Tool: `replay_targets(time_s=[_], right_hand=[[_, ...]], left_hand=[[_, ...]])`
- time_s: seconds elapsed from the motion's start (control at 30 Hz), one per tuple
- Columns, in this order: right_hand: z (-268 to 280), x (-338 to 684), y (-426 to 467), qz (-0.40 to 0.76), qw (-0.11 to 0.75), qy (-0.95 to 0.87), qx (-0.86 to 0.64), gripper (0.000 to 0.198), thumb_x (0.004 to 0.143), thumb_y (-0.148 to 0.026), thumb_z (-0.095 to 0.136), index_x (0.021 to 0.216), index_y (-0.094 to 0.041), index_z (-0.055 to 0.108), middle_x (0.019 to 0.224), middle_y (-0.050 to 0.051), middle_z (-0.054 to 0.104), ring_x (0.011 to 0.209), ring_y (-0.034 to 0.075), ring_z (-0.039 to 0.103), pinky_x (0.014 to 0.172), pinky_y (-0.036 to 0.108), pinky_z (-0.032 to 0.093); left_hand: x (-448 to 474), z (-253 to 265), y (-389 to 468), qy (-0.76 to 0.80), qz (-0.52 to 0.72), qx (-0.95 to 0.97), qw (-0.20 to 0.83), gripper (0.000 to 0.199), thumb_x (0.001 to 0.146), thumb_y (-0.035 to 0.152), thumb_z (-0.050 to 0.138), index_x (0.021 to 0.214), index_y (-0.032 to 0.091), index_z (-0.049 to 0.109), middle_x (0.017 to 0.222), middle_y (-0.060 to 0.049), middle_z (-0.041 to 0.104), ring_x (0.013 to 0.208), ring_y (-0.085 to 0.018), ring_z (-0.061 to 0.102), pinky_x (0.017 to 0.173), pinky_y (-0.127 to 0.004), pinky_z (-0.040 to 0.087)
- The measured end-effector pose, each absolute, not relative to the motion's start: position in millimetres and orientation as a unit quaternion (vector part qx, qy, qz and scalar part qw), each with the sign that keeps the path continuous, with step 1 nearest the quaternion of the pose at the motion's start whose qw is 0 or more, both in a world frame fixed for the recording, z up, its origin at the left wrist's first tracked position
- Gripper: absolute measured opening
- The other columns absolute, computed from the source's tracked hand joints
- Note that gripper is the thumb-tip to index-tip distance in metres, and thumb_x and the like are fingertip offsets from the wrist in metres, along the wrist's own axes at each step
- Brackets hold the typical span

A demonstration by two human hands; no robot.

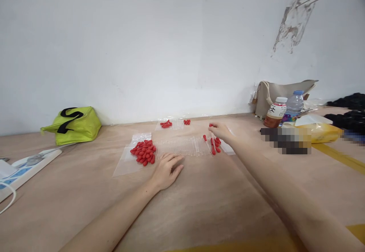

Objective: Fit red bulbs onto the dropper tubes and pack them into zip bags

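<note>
My left hand (166, 171) lies on the tabletop with its fingers spread and nothing in them, at the near edge of a row of thin clear tubes (178, 146). Left of that row, a pile of red rubber bulbs (143, 152) sits on a clear plastic bag (125, 163). At the row's right end, my right hand (219, 130) pinches a dropper (212, 135), a clear tube topped by a red bulb. Below it are several more red bulbs (218, 148). One red-bulbed dropper (204, 138) lies on the row's right part.
Further back lies a clear packet with red bulbs (166, 124) at both ends. A lime-green bag (76, 124) and a white power strip (31, 168) are at left. At right stand a beige bag (261, 98), a brown drink bottle (276, 112) and a yellow packet (322, 132).
</note>
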State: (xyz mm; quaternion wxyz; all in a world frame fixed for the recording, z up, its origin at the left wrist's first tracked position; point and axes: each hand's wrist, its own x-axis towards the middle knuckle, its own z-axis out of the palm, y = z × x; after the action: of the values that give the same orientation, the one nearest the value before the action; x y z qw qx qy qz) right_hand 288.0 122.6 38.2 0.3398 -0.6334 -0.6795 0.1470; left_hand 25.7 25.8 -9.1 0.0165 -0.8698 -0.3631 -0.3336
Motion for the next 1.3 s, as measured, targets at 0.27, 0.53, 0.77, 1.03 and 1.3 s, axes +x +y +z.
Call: replay_targets(time_s=[0.27,0.53,0.77,1.03,1.3], right_hand=[[13,278,141,0.126,0.208,-0.670,-0.701,0.017,0.069,-0.024,0.044,0.065,-0.019,0.060,0.044,0.000,0.054,0.057,0.018,0.056,0.070,0.034,0.033],[10,281,143,0.102,0.194,-0.682,-0.697,0.023,0.073,-0.031,0.045,0.081,-0.021,0.064,0.067,0.005,0.064,0.079,0.022,0.057,0.075,0.036,0.032],[18,305,128,0.082,0.235,-0.663,-0.706,0.021,0.072,-0.031,0.045,0.080,-0.021,0.062,0.079,0.002,0.066,0.076,0.016,0.057,0.063,0.025,0.034],[8,328,113,0.077,0.224,-0.662,-0.711,0.022,0.064,-0.041,0.054,0.060,-0.020,0.058,0.071,0.000,0.064,0.066,0.015,0.056,0.053,0.023,0.031],[2,321,116,0.094,0.226,-0.656,-0.714,0.022,0.063,-0.041,0.055,0.064,-0.020,0.062,0.068,0.000,0.064,0.066,0.014,0.055,0.053,0.022,0.031]], left_hand=[[25,-8,25,-0.367,-0.313,-0.876,0.010,0.020,0.081,0.021,0.049,0.098,0.021,0.061,0.095,-0.006,0.060,0.089,-0.019,0.054,0.079,-0.035,0.042],[26,-8,25,-0.366,-0.311,-0.877,0.008,0.019,0.082,0.021,0.049,0.095,0.021,0.062,0.093,-0.006,0.060,0.087,-0.020,0.054,0.077,-0.036,0.042],[26,-9,24,-0.373,-0.312,-0.874,0.015,0.016,0.081,0.021,0.050,0.092,0.021,0.062,0.092,-0.005,0.060,0.087,-0.019,0.053,0.078,-0.035,0.041],[38,3,53,-0.433,-0.280,-0.856,0.042,0.008,0.076,0.019,0.054,0.071,0.019,0.061,0.088,-0.002,0.059,0.085,-0.017,0.052,0.078,-0.031,0.041],[100,10,111,-0.557,-0.230,-0.795,0.071,0.015,0.074,0.028,0.053,0.071,0.019,0.065,0.091,-0.008,0.058,0.094,-0.027,0.046,0.079,-0.041,0.033]])
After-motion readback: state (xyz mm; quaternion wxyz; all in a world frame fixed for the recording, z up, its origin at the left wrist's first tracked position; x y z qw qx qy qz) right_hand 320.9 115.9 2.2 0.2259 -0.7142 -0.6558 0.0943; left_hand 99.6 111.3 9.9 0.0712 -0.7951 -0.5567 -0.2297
